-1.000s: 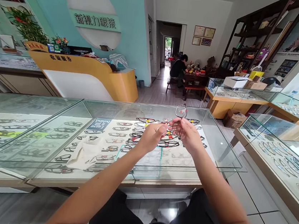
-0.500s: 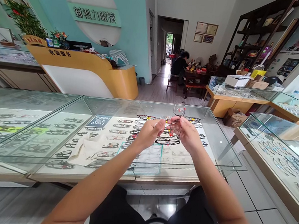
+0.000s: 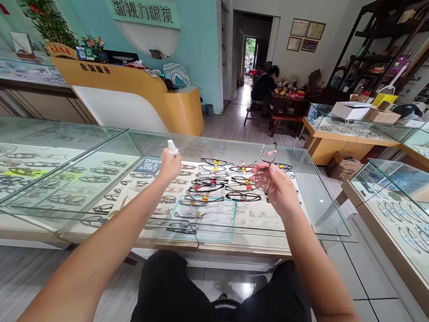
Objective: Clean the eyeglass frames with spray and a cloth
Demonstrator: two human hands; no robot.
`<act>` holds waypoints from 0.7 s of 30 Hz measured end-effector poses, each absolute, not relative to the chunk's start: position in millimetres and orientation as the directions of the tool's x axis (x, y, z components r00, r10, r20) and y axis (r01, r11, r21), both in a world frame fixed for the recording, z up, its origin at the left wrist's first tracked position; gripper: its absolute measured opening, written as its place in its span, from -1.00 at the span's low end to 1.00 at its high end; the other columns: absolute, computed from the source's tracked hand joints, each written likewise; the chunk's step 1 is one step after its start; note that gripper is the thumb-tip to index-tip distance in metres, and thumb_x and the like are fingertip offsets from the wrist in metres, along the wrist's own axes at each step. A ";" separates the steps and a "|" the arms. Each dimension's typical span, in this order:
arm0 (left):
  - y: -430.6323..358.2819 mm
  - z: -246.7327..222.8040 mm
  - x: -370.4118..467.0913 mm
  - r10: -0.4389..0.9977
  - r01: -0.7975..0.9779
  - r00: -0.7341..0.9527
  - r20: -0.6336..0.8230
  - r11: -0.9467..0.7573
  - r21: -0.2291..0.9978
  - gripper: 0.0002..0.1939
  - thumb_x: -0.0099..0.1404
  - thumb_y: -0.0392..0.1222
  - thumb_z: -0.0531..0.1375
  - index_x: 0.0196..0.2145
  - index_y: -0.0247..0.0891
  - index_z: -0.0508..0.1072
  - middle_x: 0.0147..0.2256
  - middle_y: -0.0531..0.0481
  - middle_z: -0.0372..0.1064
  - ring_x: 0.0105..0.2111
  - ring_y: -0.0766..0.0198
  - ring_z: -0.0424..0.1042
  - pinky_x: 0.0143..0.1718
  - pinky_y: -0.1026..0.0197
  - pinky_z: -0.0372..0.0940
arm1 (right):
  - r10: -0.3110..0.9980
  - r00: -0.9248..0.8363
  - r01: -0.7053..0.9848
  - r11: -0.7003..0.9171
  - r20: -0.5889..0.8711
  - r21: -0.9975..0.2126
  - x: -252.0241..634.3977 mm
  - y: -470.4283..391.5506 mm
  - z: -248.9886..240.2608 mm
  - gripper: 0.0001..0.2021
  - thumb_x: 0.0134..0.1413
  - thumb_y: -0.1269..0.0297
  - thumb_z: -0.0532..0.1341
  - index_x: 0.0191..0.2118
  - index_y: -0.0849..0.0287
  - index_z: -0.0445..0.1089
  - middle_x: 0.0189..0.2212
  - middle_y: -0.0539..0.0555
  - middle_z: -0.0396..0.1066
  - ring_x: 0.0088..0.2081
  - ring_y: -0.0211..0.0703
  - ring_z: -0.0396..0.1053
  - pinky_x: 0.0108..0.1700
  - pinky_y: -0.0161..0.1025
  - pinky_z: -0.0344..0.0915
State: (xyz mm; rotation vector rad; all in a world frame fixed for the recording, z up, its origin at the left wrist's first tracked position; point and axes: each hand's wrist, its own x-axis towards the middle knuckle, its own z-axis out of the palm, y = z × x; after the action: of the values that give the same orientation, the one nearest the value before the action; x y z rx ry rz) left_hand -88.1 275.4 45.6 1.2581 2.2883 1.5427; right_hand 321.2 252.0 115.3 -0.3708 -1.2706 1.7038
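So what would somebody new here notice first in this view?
Probably the two bare arms reaching over a glass display case, the left hand gripping a small white-topped bottle, the right hand raising eyeglasses. Behind, at left, stands a curved yellow counter.

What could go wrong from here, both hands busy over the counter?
Judging from this view:
1. The right hand alone holds the eyeglasses; a slip could drop them onto the glass display case or the tagged frames.
2. Its fingers sit close around the lower lens, so smudging is likely.
3. The left hand grips a white-topped spray bottle above the case; a drip or drop could land there.
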 end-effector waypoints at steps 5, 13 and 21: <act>269.1 21.1 -114.8 0.732 0.578 -0.637 0.242 0.245 0.778 -0.69 0.31 -0.21 0.23 0.01 -0.18 0.40 0.01 -0.17 0.50 0.02 0.00 0.48 0.19 -0.06 0.34 | 0.813 -0.510 -0.485 -0.002 0.281 -0.874 322.0 252.1 115.0 -0.64 0.31 -0.13 0.39 -0.06 0.05 0.67 -0.09 0.13 0.66 -0.10 -0.08 0.61 -0.18 -0.25 0.45; 266.9 12.6 -117.0 0.752 0.623 -0.622 0.216 0.310 0.718 -0.74 0.31 -0.18 0.25 -0.05 -0.17 0.38 0.01 -0.19 0.56 0.03 -0.01 0.50 0.11 0.04 0.30 | 0.806 -0.518 -0.480 0.003 0.286 -0.877 319.9 250.6 116.2 -0.68 0.36 -0.09 0.36 -0.04 0.03 0.67 -0.07 0.11 0.64 -0.12 -0.10 0.60 -0.20 -0.24 0.41; 248.9 36.2 -112.7 0.769 0.681 -0.584 0.261 0.289 0.672 -0.56 0.29 -0.15 0.26 0.11 -0.21 0.35 0.09 -0.22 0.53 0.02 0.10 0.51 0.05 0.13 0.34 | 0.830 -0.492 -0.451 0.013 0.261 -0.892 317.5 247.0 122.7 -0.64 0.28 -0.14 0.40 -0.06 0.03 0.66 -0.08 0.14 0.63 -0.16 -0.04 0.56 -0.21 -0.16 0.43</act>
State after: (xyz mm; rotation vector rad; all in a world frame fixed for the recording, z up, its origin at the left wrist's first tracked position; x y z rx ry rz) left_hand -112.7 248.9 36.2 1.3731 2.4298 1.1768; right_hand 317.5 247.0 122.7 -0.4355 -1.3055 1.6642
